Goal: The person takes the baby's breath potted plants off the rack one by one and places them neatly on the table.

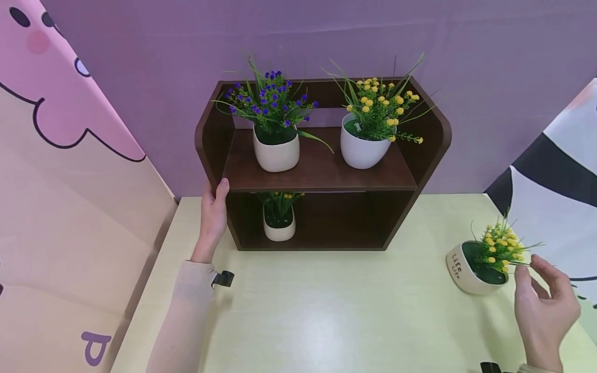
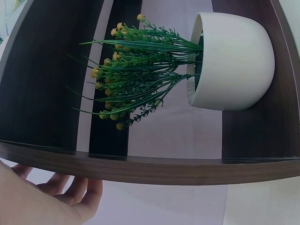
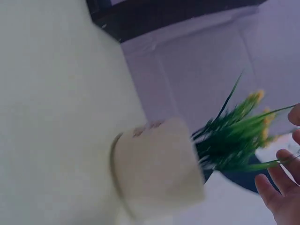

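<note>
Pale surface spreads out nearest to me, running from six o'clock up to the shelf. At four o'clock I have the right hand, fingers loosely bent, thumb and forefinger apart, just at the leaf tips of the "Life" pot; a blade crosses the fingers in the right wrist view, but blur stops me telling whether it is pinched. From those fingertips the pot's body lies toward nine o'clock on the surface, seemingly upright, yellow flowers toward the hand, and this hand is much the nearer one. Over at eight o'clock my left hand grips the side of the brown shelf unit, thumb on the front edge, fingers bent along the outer face. Inside, low and left, sits a small white pot; above stand a blue-flowered pot at eleven and a yellow-flowered pot between one and two, purple backdrop behind at twelve
</note>
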The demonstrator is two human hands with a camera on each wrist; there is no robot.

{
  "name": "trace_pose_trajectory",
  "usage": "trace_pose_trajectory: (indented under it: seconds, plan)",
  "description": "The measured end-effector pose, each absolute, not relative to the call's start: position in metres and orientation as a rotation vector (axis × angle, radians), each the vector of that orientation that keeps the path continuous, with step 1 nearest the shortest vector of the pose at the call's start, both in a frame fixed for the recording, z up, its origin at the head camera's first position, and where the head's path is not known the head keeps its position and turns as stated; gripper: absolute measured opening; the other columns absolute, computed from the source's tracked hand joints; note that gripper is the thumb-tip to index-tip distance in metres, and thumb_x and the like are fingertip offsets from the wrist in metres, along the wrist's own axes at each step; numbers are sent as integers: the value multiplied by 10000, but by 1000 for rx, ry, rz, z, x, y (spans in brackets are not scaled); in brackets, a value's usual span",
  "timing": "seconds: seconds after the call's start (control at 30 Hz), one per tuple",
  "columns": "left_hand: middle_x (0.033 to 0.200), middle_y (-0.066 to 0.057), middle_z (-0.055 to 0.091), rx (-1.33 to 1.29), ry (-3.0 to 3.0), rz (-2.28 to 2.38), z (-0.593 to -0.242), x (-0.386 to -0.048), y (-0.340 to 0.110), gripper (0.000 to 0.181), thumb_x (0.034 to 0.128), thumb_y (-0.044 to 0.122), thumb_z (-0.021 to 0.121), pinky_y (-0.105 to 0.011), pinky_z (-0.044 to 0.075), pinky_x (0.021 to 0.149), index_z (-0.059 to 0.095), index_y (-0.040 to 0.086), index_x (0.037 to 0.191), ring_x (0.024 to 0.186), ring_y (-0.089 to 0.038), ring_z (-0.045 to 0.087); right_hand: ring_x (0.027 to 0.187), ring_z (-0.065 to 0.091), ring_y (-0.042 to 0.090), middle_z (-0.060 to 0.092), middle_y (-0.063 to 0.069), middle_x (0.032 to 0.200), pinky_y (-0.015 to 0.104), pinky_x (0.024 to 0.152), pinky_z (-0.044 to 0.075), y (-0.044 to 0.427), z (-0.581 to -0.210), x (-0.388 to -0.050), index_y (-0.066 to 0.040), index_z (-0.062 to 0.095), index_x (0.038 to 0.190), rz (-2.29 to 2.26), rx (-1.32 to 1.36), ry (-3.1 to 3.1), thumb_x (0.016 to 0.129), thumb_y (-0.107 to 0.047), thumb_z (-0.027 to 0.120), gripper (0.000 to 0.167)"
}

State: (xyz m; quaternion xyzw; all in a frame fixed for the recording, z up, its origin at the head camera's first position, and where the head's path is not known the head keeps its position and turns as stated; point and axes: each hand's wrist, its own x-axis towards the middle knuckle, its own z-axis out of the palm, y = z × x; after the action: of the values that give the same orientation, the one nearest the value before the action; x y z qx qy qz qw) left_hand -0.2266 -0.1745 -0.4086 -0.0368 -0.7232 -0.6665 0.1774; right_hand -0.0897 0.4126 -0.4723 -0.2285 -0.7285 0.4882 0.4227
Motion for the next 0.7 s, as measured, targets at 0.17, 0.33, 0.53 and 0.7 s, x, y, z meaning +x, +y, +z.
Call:
trace_pose_trajectory:
  seconds: [0.17,0.33,0.53,0.7]
  plan:
    - [1654,-149,418,-117,-2053,-1892,-411,-227,-174,549,1135,293,426,-504,239,1331,343,51,1621,1565,-276,357,1178,679,66,711,-162,1209,108,959,540,388,-446,-93,23,743,1236,1142,-420,-1802,952,-14,676,294]
    - [1652,-144,427,-131,-2040,-1891,-412,-227,-174,540,1135,280,428,-481,245,1331,353,48,1617,1567,-264,361,1160,698,91,738,-108,1216,106,942,548,371,-427,-99,91,723,1244,1153,-237,-1798,941,32,669,313]
    - [1656,-141,426,-124,-2034,-1890,-412,-227,-175,538,1136,280,431,-477,244,1332,355,52,1617,1565,-259,364,1108,716,86,752,-39,1217,103,935,548,346,-408,-107,106,696,1277,1231,-54,-1825,940,67,675,340]
    - [1650,-140,429,-132,-2026,-1900,-411,-227,-175,539,1135,284,432,-479,246,1331,355,51,1615,1560,-258,367,1095,735,107,772,51,1238,120,926,556,324,-396,-116,156,672,1261,1355,63,-1748,916,98,683,349]
